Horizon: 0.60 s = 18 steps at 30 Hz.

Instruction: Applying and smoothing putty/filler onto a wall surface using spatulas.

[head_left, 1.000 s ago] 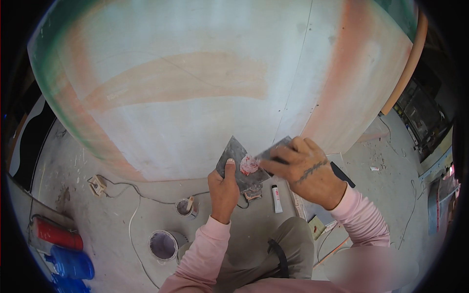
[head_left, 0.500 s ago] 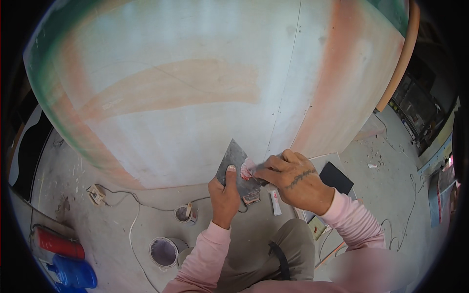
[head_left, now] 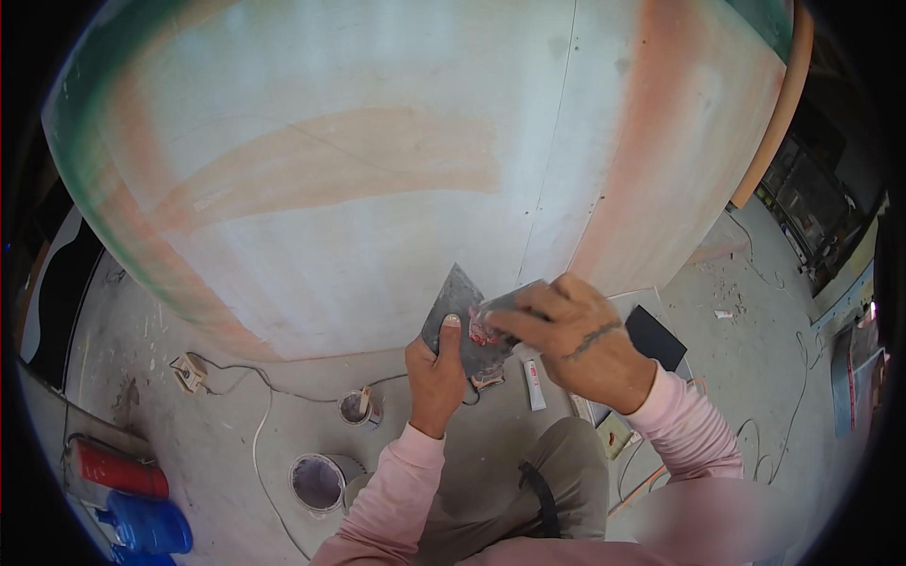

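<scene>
1. A left hand (head_left: 436,377) grips a dark plate (head_left: 457,288), thumb pressed on its face, one corner pointing up.

2. Pink paste (head_left: 478,327) streaked with red sits on the plate's right side, partly behind the other hand's fingers.

3. The right hand (head_left: 585,335), slightly blurred, pinches a dark blade (head_left: 516,296) over the paste; whether its edge touches cannot be told.

4. Half a second ago that blade showed almost edge-on; now it is tipped up, its face in view. The paste, a rounded mound one second ago, looks flatter and more smeared. The change suggests it is being folded between strokes; the distinct red streaks suggest uneven blending.

5. On the floor (head_left: 226,453) beyond, a white tube (head_left: 535,385) lies below the right hand; left of the knee stand a bucket (head_left: 352,466) and a smaller can (head_left: 376,413) with a stick (head_left: 365,399) in it.

6. Behind rises a broad, pale panel (head_left: 377,255) banded with orange, apart from both tools.
</scene>
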### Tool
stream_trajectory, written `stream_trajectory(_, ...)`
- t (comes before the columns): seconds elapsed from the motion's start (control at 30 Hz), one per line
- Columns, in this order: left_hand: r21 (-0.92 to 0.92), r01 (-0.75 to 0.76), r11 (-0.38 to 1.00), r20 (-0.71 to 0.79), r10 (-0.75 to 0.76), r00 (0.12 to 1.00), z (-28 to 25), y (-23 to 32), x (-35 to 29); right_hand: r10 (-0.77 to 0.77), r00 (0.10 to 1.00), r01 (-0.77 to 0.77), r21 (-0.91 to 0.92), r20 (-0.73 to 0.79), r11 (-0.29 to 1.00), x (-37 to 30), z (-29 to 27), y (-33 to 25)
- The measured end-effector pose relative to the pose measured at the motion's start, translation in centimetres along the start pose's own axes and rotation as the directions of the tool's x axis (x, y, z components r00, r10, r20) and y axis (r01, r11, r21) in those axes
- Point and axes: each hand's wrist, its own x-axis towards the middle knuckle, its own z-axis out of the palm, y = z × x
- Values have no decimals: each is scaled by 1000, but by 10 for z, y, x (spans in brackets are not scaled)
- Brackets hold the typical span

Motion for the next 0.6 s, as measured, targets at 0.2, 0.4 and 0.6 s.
stream_trajectory(0.2, 82, -45, 996, 16, 44, 999, -1, 9, -6, -64, 973, 93, -121, 222, 988, -2, -17, 2)
stream_trajectory(0.4, -65, -96, 993, -26, 95, 995, 0, 14, -5, -114, 991, 112, -35, -71, 993, -1, 0, 2)
stream_trajectory(0.6, -129, 17, 991, -19, -19, 1000, -15, 16, -3, -32, 999, 29, 125, 26, 992, 1, -25, 11)
